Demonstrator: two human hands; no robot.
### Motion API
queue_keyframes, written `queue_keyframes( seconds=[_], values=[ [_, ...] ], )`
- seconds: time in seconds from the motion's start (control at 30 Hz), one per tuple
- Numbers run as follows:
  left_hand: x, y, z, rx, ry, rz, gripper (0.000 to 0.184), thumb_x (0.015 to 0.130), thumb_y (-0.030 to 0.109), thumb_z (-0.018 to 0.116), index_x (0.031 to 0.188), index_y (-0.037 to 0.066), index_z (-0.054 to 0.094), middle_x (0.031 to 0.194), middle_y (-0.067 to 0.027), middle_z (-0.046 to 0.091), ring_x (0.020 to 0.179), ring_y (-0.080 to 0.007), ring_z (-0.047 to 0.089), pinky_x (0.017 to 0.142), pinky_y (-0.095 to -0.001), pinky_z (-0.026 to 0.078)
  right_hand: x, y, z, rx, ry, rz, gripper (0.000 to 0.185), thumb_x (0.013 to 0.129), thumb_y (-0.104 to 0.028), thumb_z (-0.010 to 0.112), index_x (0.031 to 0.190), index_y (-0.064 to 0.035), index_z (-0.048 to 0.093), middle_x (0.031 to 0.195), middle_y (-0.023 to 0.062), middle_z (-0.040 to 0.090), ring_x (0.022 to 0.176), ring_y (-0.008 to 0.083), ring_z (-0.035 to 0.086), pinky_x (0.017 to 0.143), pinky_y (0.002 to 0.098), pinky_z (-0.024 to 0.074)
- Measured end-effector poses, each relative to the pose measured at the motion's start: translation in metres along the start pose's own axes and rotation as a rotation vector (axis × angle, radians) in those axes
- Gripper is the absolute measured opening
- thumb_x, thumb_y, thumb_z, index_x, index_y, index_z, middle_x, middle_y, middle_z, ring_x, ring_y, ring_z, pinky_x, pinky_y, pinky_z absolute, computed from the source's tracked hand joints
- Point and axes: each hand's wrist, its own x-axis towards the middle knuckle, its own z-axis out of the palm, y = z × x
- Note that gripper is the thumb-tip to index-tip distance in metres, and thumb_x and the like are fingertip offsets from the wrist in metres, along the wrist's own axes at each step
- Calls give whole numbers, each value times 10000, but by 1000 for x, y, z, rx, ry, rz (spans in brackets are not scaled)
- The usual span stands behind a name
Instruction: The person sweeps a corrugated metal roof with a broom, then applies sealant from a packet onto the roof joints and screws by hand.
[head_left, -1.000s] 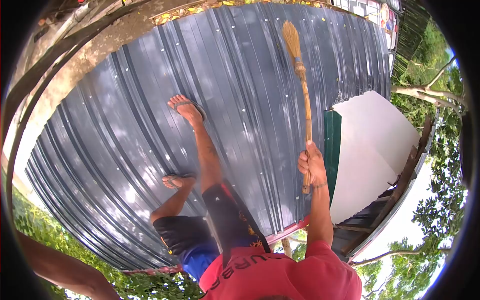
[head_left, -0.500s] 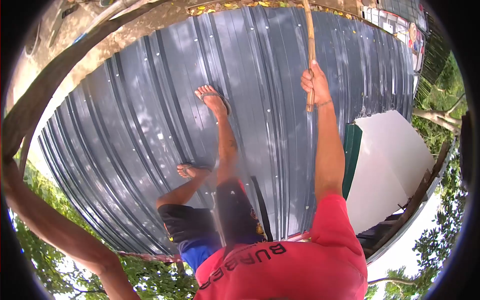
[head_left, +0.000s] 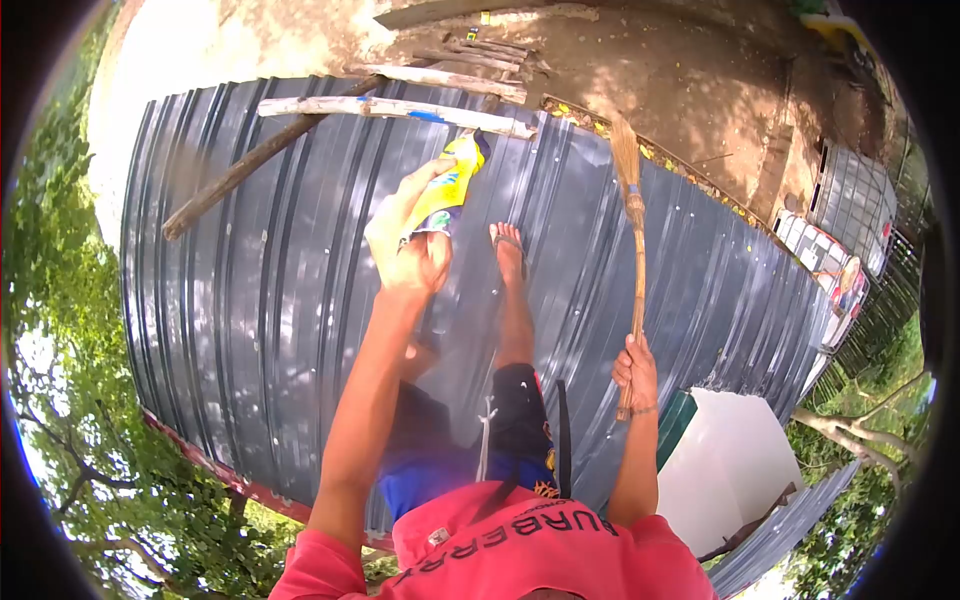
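Observation:
A crumpled yellow plastic packet (head_left: 455, 180) with blue and purple patches is gripped in my left hand (head_left: 410, 235), held up over the dark metal roof (head_left: 300, 260). My right hand (head_left: 637, 375) is closed around the handle of a straw broom (head_left: 637, 255). The broom points away from me, its bristles near the roof's far edge. Just beyond the packet, a pale wooden pole (head_left: 390, 107) with a blue mark lies across the top of the ladder-like wooden frame.
I am on the ribbed roof in sandals; one foot (head_left: 508, 250) shows clearly. A pale sheet (head_left: 725, 450) lies at the right. Dry leaves fill the gutter (head_left: 680, 170) along the far edge. Beyond are bare ground (head_left: 690, 60) and a caged white tank (head_left: 855, 205). Tree branches (head_left: 850, 430) stand beside the roof.
My left arm has come from the left edge to the middle, and the yellow packet now shows in that hand. The view has shifted, bringing the whole broom and the ground beyond into sight.

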Motion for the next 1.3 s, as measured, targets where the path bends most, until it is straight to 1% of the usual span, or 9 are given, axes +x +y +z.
queue_keyframes(
  seconds=[0.13, 0.4, 0.63, 0.73, 0.83, 0.97, 1.03, 1.1, 1.3],
  values=[
    [-29, 4, -11, 188, -22, 102, 298, 825, 34, 668, 1119, 14, 714, 1127, -130, 743, 830, -279, 715, 730, -325, 512, -18, -2, 15, -61, -1, 12, 212, 1029, -258, 632, 988, -168, 445, 644, -40, 418, 431, 43, 364, 361, 220, 320],
    [-34, 4, -15, 91, 103, 66, 365, 762, 128, 721, 1115, 36, 728, 1075, -129, 757, 780, -306, 694, 696, -358, 513, -58, -31, 53, -231, 3, -59, 183, 1036, -260, 616, 1050, -181, 452, 645, -47, 396, 424, 38, 347, 348, 215, 305],
    [-29, 3, -13, 125, 126, 34, 385, 724, 85, 683, 1104, 55, 734, 1027, -130, 758, 728, -300, 677, 673, -362, 513, -68, -40, 83, -282, -20, -99, 172, 1038, -259, 614, 1033, -170, 466, 641, -47, 403, 426, 37, 354, 350, 216, 304],
    [-27, 9, -10, 147, 130, 31, 448, 719, 69, 727, 1161, 140, 701, 862, -96, 719, 700, -283, 642, 681, -398, 496, -62, -33, 80, -278, -57, -93, 176, 1038, -258, 615, 1007, -170, 465, 640, -46, 407, 428, 37, 361, 351, 217, 315],
    [-23, 18, -7, 193, 120, -56, 451, 717, 71, 730, 1158, 158, 700, 840, -89, 708, 702, -280, 642, 694, -405, 500, -59, -24, 76, -253, -86, -62, 185, 1037, -258, 617, 995, -171, 459, 645, -44, 415, 431, 38, 366, 352, 219, 325],
    [-23, 2, -16, 92, 122, 95, 503, 681, 14, 677, 1174, 110, 696, 1034, -98, 755, 724, -277, 676, 674, -368, 515, -62, -22, 68, -265, -62, -14, 188, 1041, -257, 608, 985, -178, 447, 654, -44, 428, 442, 43, 367, 379, 221, 316],
    [-22, -12, -24, 24, 134, 121, 474, 731, -61, 625, 1184, 72, 674, 1105, -118, 751, 857, -338, 715, 753, -381, 543, -68, -24, 64, -243, -58, 4, 188, 1043, -256, 604, 980, -177, 446, 653, -43, 429, 439, 43, 363, 378, 225, 317],
    [-26, -14, -26, 35, 133, 75, 447, 758, -69, 614, 1182, 60, 665, 1089, -136, 747, 857, -362, 702, 778, -386, 543, -75, -25, 55, -226, -70, -4, 187, 1047, -258, 596, 981, -172, 443, 650, -41, 427, 439, 47, 358, 381, 228, 300],
    [-28, -6, -23, 84, 137, -27, 406, 799, -55, 636, 1180, 81, 666, 982, -132, 744, 808, -344, 689, 742, -377, 527, -88, -20, 50, -216, -8, -61, 191, 1045, -264, 595, 993, -168, 439, 648, -37, 424, 435, 51, 361, 376, 229, 295]
  ],
)
